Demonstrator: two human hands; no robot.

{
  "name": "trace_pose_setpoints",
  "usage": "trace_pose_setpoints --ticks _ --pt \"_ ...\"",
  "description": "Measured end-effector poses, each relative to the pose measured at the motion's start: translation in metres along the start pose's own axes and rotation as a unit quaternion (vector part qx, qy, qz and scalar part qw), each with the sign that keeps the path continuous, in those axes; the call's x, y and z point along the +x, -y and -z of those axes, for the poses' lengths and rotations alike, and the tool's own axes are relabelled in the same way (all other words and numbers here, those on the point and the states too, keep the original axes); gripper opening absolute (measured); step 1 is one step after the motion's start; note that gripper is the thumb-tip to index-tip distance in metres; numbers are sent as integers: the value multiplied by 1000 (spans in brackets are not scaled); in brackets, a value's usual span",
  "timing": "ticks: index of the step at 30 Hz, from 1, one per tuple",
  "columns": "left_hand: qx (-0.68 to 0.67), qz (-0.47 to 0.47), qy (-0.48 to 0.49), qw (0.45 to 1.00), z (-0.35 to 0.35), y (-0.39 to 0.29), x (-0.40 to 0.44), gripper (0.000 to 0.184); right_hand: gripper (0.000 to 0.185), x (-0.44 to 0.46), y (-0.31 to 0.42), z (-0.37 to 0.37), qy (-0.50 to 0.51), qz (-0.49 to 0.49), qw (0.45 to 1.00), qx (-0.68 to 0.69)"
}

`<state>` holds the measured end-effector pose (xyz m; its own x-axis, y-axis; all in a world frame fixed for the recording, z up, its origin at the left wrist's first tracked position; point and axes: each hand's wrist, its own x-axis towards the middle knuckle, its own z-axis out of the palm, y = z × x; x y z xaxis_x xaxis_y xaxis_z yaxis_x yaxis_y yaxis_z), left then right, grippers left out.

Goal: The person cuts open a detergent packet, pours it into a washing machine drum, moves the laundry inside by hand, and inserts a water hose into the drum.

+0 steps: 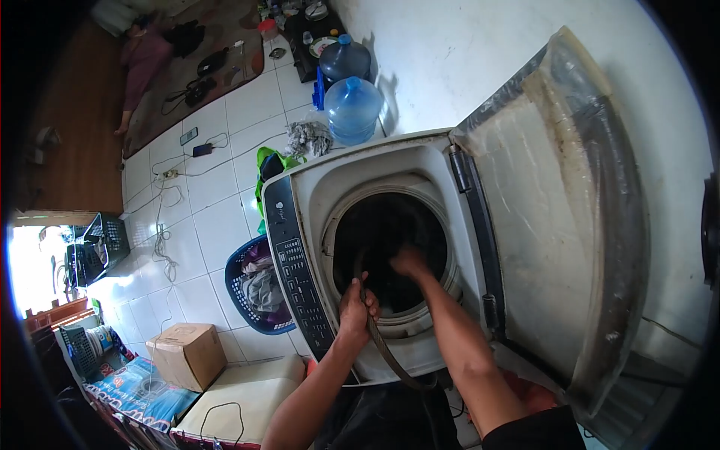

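Over the top-loading washing machine (382,162), the left hand (359,306) had its grip curled around a long brown hose (388,358). The hose went from the dark tub (373,216), past that hand, and over the edge near the person. The right hand (408,262) was down in the tub. You could not tell how wide its grip was or what it held. A blue basket (234,291) of clothes (262,289) sat beside the machine.
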<state>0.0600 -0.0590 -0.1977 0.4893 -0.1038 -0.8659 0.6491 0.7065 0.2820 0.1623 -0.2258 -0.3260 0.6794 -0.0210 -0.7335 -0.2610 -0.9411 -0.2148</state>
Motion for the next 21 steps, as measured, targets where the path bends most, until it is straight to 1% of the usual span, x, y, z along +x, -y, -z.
trace_pose_setpoints --ticks 4,5,6,7,9,12,13,15,16,18,19,21 --pt "-15 -6 10 1000 -3 -5 -5 47 40 -61 23 71 -19 8 999 -49" --pt "-15 -9 13 1000 -4 -6 -6 47 39 -70 22 82 -42 13 997 -59" --pt "-18 -9 15 1000 -4 -7 -4 47 39 -77 25 90 -65 22 995 -68" --pt "-18 -9 17 1000 -3 -7 -3 47 39 -85 30 97 -62 21 995 -71" --pt "-15 -2 19 1000 -1 -3 -3 47 39 -96 37 111 -134 9 988 -82" --pt "-25 5 22 999 -4 -6 -5 51 37 -91 49 115 -138 -14 987 -79" --pt "-23 -1 28 999 -4 -7 -6 51 37 -87 51 108 -136 -15 988 -76" --pt "-16 -7 34 999 -5 -8 -8 51 35 -68 54 86 -123 12 989 -78" --pt "-23 -14 41 999 -4 -8 -8 51 35 -52 51 67 -122 12 990 -75" --pt "-26 -19 47 998 -4 -7 -9 51 42 -11 38 15 -82 58 992 -71" --pt "-34 -22 52 998 -3 -6 -10 51 42 9 31 -13 -81 56 993 -68" --pt "-38 -27 55 997 -3 -6 -9 51 39 37 25 -59 39 114 991 -64"
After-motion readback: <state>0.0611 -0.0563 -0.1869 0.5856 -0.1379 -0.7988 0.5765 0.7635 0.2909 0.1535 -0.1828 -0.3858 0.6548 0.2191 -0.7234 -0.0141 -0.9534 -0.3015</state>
